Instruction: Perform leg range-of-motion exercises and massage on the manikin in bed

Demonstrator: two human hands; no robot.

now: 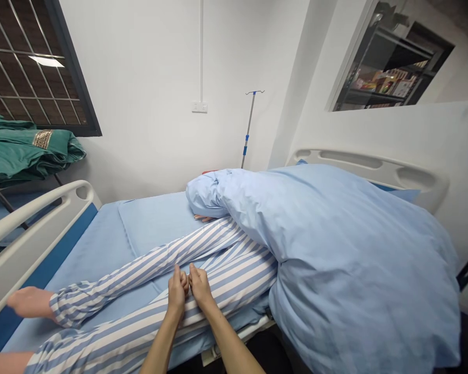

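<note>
Both of my hands are curled into fists side by side over the near leg of a figure lying on the bed. My left hand (178, 289) and my right hand (199, 284) are closed, thumbs on top, knuckles close together. Nothing shows in either fist. Beneath them are blue-and-white striped trousers (234, 270); whether the fists press on the cloth or hover just above it I cannot tell. A bare foot (33, 302) sticks out of the far trouser leg. A light blue quilt (335, 234) covers the figure's upper body, with some fingers (203, 218) showing at its edge.
The bed has a pale footboard (35, 223) at left and a headboard (359, 161) at right. Behind it stands an IV pole (249, 124) by the wall. Green folded cloth (31, 150) lies at the far left. Shelves (382, 78) show through an opening at upper right.
</note>
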